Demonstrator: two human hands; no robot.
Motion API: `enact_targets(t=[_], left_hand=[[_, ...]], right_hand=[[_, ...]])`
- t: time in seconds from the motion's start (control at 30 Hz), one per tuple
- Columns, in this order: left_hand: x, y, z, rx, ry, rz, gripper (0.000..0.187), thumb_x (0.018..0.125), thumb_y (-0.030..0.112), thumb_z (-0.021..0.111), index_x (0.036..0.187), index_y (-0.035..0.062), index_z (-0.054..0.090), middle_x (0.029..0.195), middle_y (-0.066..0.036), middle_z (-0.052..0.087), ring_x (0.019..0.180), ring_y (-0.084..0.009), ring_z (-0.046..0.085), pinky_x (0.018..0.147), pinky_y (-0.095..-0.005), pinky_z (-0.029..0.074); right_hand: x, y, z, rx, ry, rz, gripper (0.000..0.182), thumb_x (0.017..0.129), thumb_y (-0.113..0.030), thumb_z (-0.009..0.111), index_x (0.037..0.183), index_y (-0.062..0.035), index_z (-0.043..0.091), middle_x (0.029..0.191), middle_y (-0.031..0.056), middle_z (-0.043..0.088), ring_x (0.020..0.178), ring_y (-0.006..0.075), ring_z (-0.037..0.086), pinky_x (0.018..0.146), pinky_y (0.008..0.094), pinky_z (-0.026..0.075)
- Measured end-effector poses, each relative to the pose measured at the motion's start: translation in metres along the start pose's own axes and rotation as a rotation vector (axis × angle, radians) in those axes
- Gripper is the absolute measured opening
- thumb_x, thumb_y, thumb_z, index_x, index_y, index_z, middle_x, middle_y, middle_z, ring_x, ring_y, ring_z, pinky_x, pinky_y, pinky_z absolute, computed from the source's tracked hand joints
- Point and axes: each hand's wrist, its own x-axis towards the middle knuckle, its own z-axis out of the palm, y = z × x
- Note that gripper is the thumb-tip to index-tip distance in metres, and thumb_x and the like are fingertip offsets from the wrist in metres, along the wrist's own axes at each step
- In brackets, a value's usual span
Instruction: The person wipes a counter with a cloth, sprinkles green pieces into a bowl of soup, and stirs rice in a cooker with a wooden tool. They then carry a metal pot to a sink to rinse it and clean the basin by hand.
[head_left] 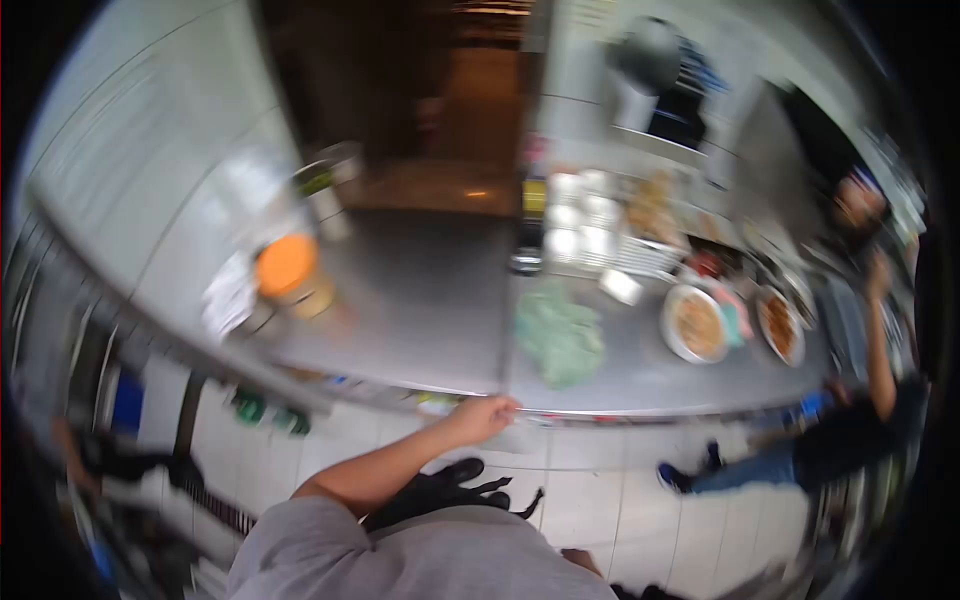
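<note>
My left hand (pixel 487 418) is at the front edge of the steel counter (pixel 420 300), its fingers curled together. Something pale and see-through seems to hang beside the fingers, but blur keeps me from making it out. Just beyond that hand a crumpled green plastic bag (pixel 560 335) lies on the counter. Of my right arm, only a small patch of skin (pixel 580 560) shows low beside my grey shirt; the fingers of my right hand are hidden.
At left stands a jar with an orange lid (pixel 287 264). Stacked white containers (pixel 583 215), a bowl of food (pixel 697 325) and another food-filled bowl (pixel 780 326) stand to the right. A person in dark clothes (pixel 850 440) is at far right, one arm raised. White floor tiles (pixel 590 480) lie below.
</note>
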Motion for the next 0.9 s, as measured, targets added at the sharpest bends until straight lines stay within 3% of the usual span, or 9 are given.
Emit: enact_targets(t=[0.1,0.17,0.3,0.4,0.5,0.63,0.67,0.83,0.9], left_hand=[[-0.054,-0.022,-0.098,0.053,0.474,-0.310,0.035,0.082,0.016,0.065,0.116,0.0069,0.059,0.107,-0.015,0.064,0.096,-0.0283,0.062,0.085,-0.0367,0.048],[-0.097,-0.060,-0.163,0.279,0.915,-0.184,0.046,0.077,0.015,0.069,0.120,0.0072,0.056,0.119,-0.019,0.056,0.110,-0.0331,0.054,0.095,-0.0395,0.043],[-0.179,-0.068,-0.293,0.697,1.268,-0.405,0.079,0.064,0.017,0.080,0.135,0.0153,0.044,0.144,-0.020,0.030,0.130,-0.0398,0.033,0.107,-0.0454,0.030],[-0.200,-0.101,-0.369,1.001,1.102,-0.707,0.087,0.063,0.018,0.081,0.139,0.0196,0.039,0.151,-0.017,0.018,0.135,-0.0403,0.026,0.108,-0.0465,0.029],[-0.221,-0.155,-0.430,0.970,0.898,-0.710,0.087,0.062,0.021,0.082,0.138,0.0234,0.041,0.153,-0.017,0.011,0.138,-0.0396,0.021,0.109,-0.0488,0.027],[-0.242,-0.194,-0.503,0.909,0.779,-0.437,0.038,0.080,0.014,0.061,0.118,0.0147,0.060,0.147,-0.013,0.032,0.119,-0.0347,0.050,0.094,-0.0435,0.045],[-0.244,-0.205,-0.514,1.009,0.884,-0.347,0.022,0.083,0.013,0.058,0.104,0.0124,0.064,0.124,-0.010,0.058,0.091,-0.0295,0.064,0.076,-0.0393,0.053],[-0.247,-0.153,-0.550,0.914,1.184,-0.293,0.020,0.083,0.008,0.057,0.101,0.0094,0.063,0.098,-0.011,0.067,0.082,-0.0306,0.065,0.070,-0.0388,0.053],[-0.243,-0.134,-0.550,0.875,1.376,-0.032,0.027,0.080,0.005,0.058,0.106,0.0094,0.062,0.096,-0.011,0.067,0.076,-0.0310,0.065,0.067,-0.0354,0.053]], right_hand=[[-0.015,-0.142,-0.042,0.218,0.174,-0.056,0.021,0.087,-0.021,0.056,0.105,-0.0111,0.060,0.083,0.0080,0.064,0.068,0.0226,0.062,0.056,0.0363,0.050],[-0.010,-0.235,-0.044,0.114,0.166,-0.268,0.031,0.088,-0.030,0.052,0.110,-0.0097,0.059,0.086,0.0063,0.065,0.071,0.0180,0.062,0.064,0.0336,0.051],[-0.081,-0.429,0.065,-0.072,0.091,-0.584,0.032,0.086,-0.025,0.060,0.109,-0.0028,0.059,0.089,0.0067,0.065,0.073,0.0148,0.060,0.067,0.0278,0.049],[-0.126,-0.510,0.186,-0.116,-0.053,-0.718,0.033,0.088,-0.020,0.058,0.113,0.0006,0.057,0.094,0.0094,0.066,0.082,0.0164,0.062,0.070,0.0267,0.050],[-0.152,-0.561,0.303,-0.211,-0.386,-0.710,0.028,0.088,-0.012,0.057,0.114,-0.0001,0.058,0.097,0.0096,0.067,0.091,0.0171,0.064,0.077,0.0277,0.051],[-0.168,-0.615,0.442,-0.409,-0.600,-0.820,0.032,0.089,-0.015,0.059,0.117,0.0016,0.057,0.100,0.0106,0.066,0.093,0.0174,0.062,0.082,0.0291,0.049],[-0.167,-0.626,0.471,-0.422,-0.604,-0.814,0.032,0.089,-0.015,0.059,0.117,0.0016,0.057,0.100,0.0106,0.066,0.093,0.0174,0.062,0.082,0.0291,0.049],[-0.184,-0.682,0.595,-0.417,-0.635,-1.113,0.052,0.086,-0.010,0.064,0.133,-0.0034,0.043,0.125,0.0093,0.051,0.110,0.0169,0.052,0.091,0.0279,0.044],[-0.201,-0.709,0.637,-0.393,-0.590,-1.311,0.069,0.082,-0.012,0.068,0.141,-0.0080,0.032,0.138,0.0115,0.038,0.120,0.0211,0.044,0.095,0.0342,0.042]])
